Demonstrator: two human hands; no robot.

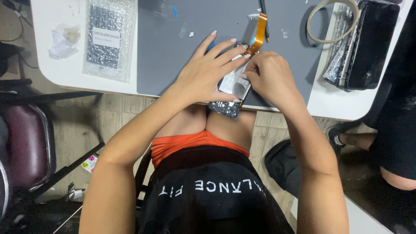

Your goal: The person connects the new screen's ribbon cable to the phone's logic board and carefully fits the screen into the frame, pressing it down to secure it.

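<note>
A phone [232, 89] with its back opened lies near the middle of the frame, at the front edge of the counter [333, 104], its lower end jutting out over the person's lap. What shows of it is a pale inner plate with a round dark patch, and a dark lower end with small parts on it. An orange ribbon cable [259, 34] rises from its upper end, folded over into a loop (the join itself is hidden by fingers).

The left hand [208, 71] lies flat over the phone from the left, fingers spread and stretched toward the upper right, pressing it down on the grey mat [164, 47]. The right hand [271, 76] comes in from the right with its fingers curled, the tips pinched against the phone's right edge; what they pinch cannot be made out.

The phone's long axis runs on a slant, from lower left to upper right, the cable end pointing away from the person.

In the upper left lies a bubble-wrap packet [108, 37]; in the upper right a tape ring [333, 21] sits beside a dark phone screen [370, 43].
</note>
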